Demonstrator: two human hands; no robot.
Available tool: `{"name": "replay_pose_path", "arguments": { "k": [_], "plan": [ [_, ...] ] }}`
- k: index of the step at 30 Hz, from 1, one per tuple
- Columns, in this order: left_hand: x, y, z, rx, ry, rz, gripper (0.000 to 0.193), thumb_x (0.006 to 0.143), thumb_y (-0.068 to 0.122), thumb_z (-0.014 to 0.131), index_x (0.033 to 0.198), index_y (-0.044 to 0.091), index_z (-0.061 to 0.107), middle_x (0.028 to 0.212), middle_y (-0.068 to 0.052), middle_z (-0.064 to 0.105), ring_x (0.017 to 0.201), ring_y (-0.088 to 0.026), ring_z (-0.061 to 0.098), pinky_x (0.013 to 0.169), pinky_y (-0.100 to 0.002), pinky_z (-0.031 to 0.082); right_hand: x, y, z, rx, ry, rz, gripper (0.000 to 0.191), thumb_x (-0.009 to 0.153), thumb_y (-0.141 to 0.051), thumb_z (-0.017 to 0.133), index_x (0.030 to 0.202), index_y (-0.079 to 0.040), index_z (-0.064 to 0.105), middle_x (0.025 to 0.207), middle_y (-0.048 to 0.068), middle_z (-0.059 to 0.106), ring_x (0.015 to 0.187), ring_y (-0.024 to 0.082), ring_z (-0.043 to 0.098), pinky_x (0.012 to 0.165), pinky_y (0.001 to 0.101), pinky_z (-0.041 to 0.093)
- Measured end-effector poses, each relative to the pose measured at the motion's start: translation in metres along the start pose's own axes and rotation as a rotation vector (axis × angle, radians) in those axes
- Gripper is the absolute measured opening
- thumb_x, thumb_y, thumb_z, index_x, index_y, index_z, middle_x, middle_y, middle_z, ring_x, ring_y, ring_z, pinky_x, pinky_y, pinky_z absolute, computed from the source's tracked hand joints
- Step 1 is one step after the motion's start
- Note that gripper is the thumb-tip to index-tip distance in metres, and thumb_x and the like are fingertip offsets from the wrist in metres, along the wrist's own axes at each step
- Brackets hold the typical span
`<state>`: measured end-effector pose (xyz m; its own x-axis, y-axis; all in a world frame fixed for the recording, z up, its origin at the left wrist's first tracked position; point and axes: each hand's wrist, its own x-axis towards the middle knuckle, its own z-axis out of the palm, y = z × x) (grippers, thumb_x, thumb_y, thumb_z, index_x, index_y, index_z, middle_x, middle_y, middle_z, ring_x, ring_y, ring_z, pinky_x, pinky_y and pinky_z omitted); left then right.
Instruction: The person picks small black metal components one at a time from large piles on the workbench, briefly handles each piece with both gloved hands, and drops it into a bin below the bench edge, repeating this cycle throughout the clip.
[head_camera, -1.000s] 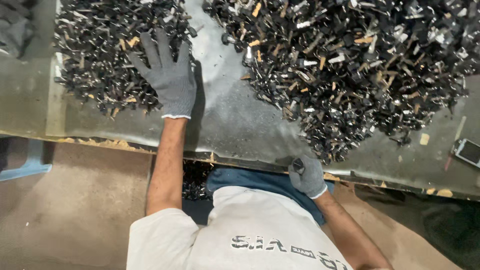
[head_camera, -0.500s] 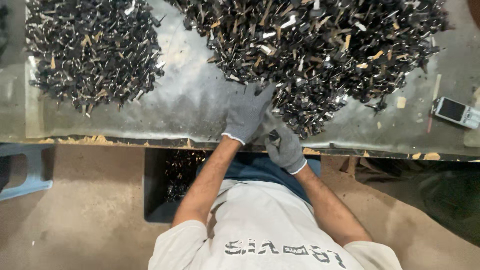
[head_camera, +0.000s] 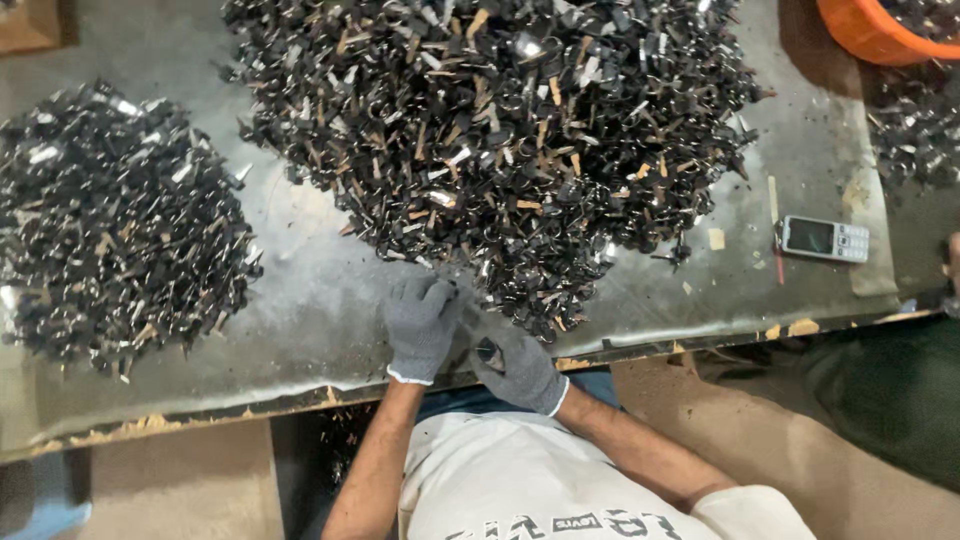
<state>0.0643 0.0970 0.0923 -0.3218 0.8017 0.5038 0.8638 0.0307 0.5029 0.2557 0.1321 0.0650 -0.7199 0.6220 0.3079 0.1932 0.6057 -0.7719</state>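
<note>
Grey metal table (head_camera: 300, 300): both gloved hands meet at near edge of large pile of small dark metal parts (head_camera: 500, 150); left hand (head_camera: 420, 325) curled over parts, right hand (head_camera: 520, 368) pinching one dark piece (head_camera: 488, 352); best to keep the pinch firm.

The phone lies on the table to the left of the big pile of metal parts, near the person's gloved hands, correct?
Not quite. In the head view the phone lies on the table to the right of the big pile of metal parts, apart from the gloved hands.
</note>
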Motion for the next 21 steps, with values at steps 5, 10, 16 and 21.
{"name": "replay_pose_path", "arguments": {
  "k": [5,10,16,21],
  "plan": [
    [-0.014,0.01,0.002,-0.309,-0.058,-0.025,0.02,0.082,0.016,0.087,0.09,0.01,0.07,0.087,-0.006,0.073,0.076,-0.027,0.07,0.069,-0.04,0.054,0.0,-0.006,-0.001,0.016,0.183,-0.038,0.046,0.088,-0.014,0.077,0.128,-0.005,0.056,0.124,0.019,0.065,0.113,0.036,0.069,0.092,0.0422,0.06],
    [-0.041,0.014,-0.026,-0.446,-0.343,-0.091,0.02,0.084,0.004,0.071,0.104,0.004,0.067,0.1,-0.014,0.07,0.093,-0.034,0.069,0.08,-0.042,0.056,0.001,-0.018,-0.001,-0.008,-0.037,0.005,0.063,0.075,-0.009,0.077,0.134,-0.007,0.057,0.132,0.02,0.065,0.12,0.037,0.065,0.098,0.048,0.055],
    [-0.043,0.014,-0.071,-0.421,-0.404,-0.038,0.016,0.086,0.004,0.07,0.102,0.005,0.067,0.098,-0.015,0.069,0.092,-0.036,0.068,0.08,-0.045,0.054,0.009,-0.041,-0.012,0.026,-0.052,0.05,0.075,0.076,-0.006,0.075,0.147,-0.004,0.051,0.134,0.026,0.066,0.109,0.037,0.07,0.088,0.0436,0.056],
    [-0.037,0.027,-0.066,-0.216,-0.342,0.078,0.02,0.081,0.006,0.072,0.1,0.007,0.066,0.099,-0.013,0.068,0.095,-0.036,0.066,0.084,-0.047,0.052,0.023,-0.047,-0.037,0.21,-0.148,0.373,0.066,0.079,-0.017,0.081,0.14,-0.009,0.057,0.103,0.017,0.076,0.09,0.03,0.079,0.079,0.0391,0.06]
  ]
}}
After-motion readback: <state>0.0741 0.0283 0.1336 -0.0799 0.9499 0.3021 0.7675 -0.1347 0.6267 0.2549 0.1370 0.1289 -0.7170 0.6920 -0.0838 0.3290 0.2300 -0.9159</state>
